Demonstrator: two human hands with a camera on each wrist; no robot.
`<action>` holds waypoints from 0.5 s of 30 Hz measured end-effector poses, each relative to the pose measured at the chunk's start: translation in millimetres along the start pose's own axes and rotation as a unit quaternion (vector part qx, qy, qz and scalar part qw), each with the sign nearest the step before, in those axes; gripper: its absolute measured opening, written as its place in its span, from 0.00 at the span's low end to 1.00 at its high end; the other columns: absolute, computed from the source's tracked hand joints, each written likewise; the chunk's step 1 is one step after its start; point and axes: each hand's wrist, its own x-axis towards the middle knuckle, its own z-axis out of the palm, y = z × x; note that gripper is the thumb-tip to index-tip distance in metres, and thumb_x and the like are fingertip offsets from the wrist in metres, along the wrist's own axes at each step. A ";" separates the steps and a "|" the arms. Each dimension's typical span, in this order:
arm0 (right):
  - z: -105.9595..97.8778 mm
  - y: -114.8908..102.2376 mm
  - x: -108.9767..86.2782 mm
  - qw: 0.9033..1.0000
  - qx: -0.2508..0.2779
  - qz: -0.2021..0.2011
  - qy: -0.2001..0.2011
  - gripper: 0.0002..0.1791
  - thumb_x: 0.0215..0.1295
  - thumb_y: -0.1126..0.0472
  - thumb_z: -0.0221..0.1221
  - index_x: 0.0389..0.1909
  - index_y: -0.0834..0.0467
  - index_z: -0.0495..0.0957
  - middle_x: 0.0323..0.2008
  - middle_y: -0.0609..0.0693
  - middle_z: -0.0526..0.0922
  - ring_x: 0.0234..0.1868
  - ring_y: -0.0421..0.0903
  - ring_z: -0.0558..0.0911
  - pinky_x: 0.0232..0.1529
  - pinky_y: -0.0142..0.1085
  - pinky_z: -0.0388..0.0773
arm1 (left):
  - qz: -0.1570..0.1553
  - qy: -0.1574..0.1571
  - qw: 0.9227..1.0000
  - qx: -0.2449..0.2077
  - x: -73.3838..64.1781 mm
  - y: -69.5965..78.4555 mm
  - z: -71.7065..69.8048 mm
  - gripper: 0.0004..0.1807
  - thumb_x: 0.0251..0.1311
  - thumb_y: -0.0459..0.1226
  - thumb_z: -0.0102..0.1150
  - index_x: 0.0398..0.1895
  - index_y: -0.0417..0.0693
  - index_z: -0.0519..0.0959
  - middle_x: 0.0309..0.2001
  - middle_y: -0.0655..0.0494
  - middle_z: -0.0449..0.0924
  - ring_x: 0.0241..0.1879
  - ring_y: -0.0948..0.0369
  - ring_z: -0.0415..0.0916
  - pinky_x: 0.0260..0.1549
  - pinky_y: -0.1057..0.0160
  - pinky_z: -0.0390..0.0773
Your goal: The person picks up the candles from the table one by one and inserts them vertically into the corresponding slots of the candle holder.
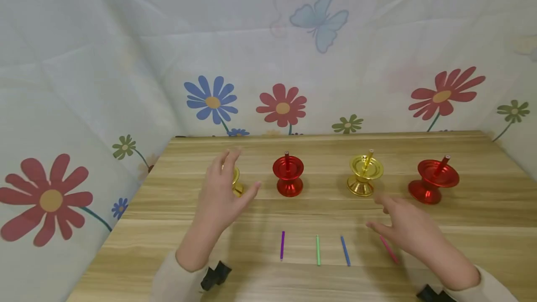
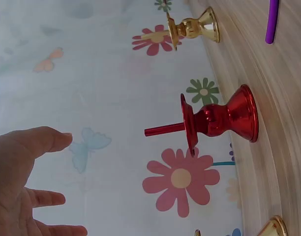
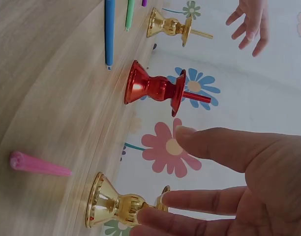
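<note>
Wooden table; candle holders bear central tubes; left hand, right hand loosely spread.

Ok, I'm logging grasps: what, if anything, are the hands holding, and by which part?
Nothing: the left hand and right hand are both empty.

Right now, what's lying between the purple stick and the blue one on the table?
A single green stick lies between the purple stick and the blue stick on the table; the head view shows it.
</note>
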 end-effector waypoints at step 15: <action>-2.5 4.9 -2.3 0.998 0.008 0.023 -0.057 0.22 0.49 0.51 0.69 0.38 0.62 0.77 0.29 0.51 0.80 0.29 0.48 0.79 0.25 0.44 0.75 | -0.081 -0.001 0.996 -0.039 10.4 -26.7 -12.3 0.41 0.54 0.48 0.66 0.67 0.42 0.60 0.59 0.36 0.64 0.58 0.41 0.63 0.51 0.39 0.73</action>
